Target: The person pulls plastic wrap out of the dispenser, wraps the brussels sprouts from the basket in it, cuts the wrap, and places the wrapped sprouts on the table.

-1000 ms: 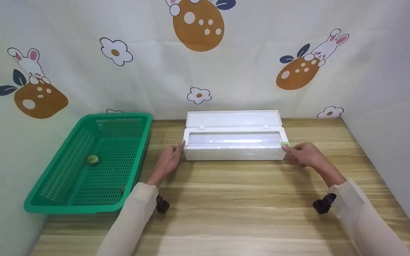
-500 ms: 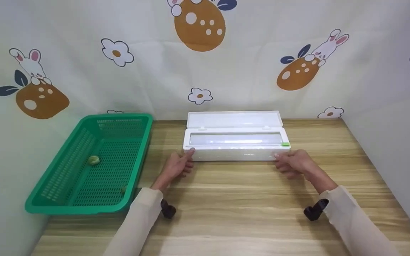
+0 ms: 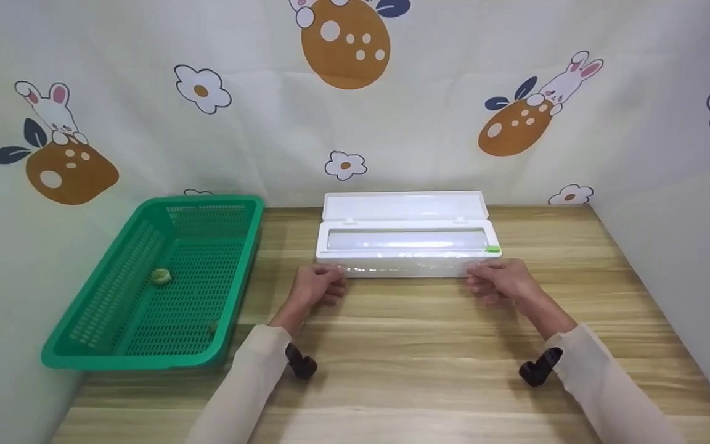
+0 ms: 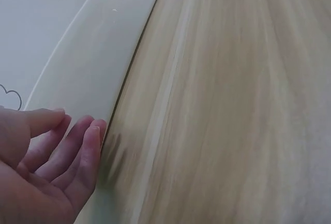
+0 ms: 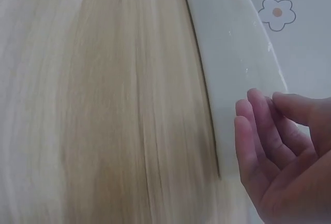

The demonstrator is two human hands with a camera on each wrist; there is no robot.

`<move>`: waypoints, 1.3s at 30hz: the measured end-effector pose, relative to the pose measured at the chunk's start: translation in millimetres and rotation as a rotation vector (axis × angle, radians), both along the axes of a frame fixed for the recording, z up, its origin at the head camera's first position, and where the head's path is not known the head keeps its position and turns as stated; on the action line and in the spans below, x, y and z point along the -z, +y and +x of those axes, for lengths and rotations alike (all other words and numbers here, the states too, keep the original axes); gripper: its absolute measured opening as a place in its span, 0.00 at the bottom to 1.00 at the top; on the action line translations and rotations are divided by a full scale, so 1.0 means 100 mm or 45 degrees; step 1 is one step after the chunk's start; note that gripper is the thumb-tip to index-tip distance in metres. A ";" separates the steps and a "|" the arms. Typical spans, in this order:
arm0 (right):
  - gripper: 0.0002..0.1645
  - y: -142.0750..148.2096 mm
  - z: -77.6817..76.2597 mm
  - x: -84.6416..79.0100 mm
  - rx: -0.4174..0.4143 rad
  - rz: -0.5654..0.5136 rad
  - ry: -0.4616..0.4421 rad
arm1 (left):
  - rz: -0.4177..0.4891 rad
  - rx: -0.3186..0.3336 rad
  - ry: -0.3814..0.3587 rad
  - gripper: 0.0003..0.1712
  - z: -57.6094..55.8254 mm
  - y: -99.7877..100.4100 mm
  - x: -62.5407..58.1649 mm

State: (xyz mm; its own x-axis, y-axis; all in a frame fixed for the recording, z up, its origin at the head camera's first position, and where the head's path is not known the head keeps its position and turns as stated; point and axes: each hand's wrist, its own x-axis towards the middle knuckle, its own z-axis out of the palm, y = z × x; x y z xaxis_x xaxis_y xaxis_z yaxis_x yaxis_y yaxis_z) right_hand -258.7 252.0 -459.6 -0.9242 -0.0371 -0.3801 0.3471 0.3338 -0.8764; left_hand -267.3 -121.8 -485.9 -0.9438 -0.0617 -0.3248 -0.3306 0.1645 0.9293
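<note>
Pinching clear film (image 3: 404, 266) near both ends, straight ahead at 12 o'clock

Nearest, above the wooden table (image 3: 404, 357), the left hand (image 3: 318, 287) is at 11 o'clock and the right hand (image 3: 500, 280) at 1 o'clock. On each, thumb and forefinger appear pressed together on the film's front edge; the other fingers curl loosely. Glossy, the film hangs between them across the front of a long white box (image 3: 410, 224). It is probably almost weightless, limp, clingy and easily torn; the free edge, near its two ends, seems the place to grip. Just beyond, the box looks like light, stiff, smooth plastic, best steadied by its ends, with a green slider (image 3: 492, 249) at its right front corner. Farther still, its lid (image 3: 404, 205) leans back towards the patterned cloth (image 3: 429, 123). Compared with half a second earlier, both hands are farther inward, and the left thumb is off the box's front rim, lower down. The box stays put.
</note>
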 end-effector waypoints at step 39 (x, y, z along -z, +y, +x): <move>0.22 0.09 0.04 -0.41 0.007 -0.227 0.089 | 0.469 0.089 -0.127 0.18 -0.01 -0.06 -0.29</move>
